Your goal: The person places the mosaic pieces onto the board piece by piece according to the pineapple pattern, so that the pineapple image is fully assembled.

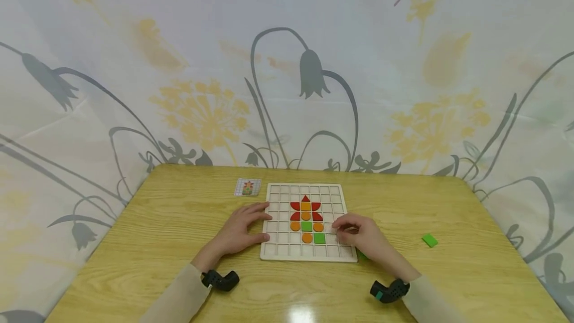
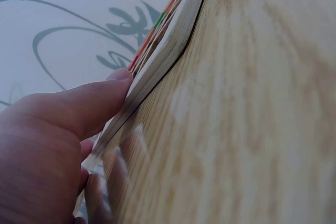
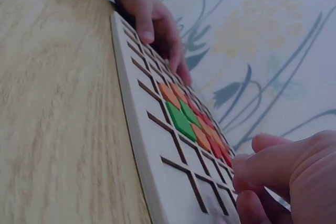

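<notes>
A white gridded board (image 1: 280, 249) lies on the table, with red, orange and green pieces set in its cells. Among them are an orange circle (image 1: 307, 238) and a green square (image 1: 319, 238) side by side in the lowest filled row. My left hand (image 1: 239, 231) rests at the board's left edge, its thumb and fingers spread and touching the rim. Over the board's right side hovers my right hand (image 1: 364, 237), thumb and fingers loosely bent, with no piece visible between them. A green piece (image 1: 363, 256) lies partly hidden under that hand, beside the board.
A small pattern card (image 1: 247, 187) with a red, orange and green figure lies behind the left hand. Farther right on the wooden table (image 1: 179, 198) is a loose green square (image 1: 429, 240). A flower-printed curtain (image 1: 287, 113) stands behind the table.
</notes>
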Available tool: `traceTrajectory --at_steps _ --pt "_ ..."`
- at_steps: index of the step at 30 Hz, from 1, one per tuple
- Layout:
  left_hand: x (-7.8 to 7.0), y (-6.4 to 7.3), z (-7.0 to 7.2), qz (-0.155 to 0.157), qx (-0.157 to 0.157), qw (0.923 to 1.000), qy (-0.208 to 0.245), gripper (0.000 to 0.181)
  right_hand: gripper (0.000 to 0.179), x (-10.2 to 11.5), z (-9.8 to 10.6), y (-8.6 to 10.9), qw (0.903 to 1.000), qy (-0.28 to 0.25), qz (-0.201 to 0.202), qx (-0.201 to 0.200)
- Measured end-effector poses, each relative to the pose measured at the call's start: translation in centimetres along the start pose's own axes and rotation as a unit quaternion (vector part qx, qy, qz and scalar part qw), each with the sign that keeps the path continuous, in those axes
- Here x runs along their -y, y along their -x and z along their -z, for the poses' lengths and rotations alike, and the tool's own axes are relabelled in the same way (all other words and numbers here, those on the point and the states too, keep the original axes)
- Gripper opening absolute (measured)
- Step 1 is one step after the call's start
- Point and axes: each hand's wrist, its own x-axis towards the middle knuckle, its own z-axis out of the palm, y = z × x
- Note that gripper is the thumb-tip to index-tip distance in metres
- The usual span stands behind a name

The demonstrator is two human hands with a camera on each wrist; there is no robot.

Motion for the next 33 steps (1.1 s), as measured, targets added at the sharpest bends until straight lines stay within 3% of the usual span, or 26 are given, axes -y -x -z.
traceTrajectory --at_steps 5,12,20,33 --pt "0.1 -0.1 -0.1 0.000 -0.002 1.0000 0.000 0.046 0.014 -0.4 2.6 1.3 0.9999 0.011 0.002 -0.005" --pt "0.0 -0.1 0.0 0.005 -0.001 1.0000 -0.002 0.046 0.015 -0.9 4.9 3.1 0.9954 0.079 0.044 0.032" --pt "-0.2 0.0 0.0 0.003 -0.001 1.0000 0.001 0.045 0.019 -1.0 5.2 4.0 0.9822 0.149 0.093 0.067" --pt "-0.2 0.0 -0.1 0.007 0.000 1.0000 0.006 0.046 0.020 -0.8 5.2 4.1 0.9796 0.157 0.088 0.091"
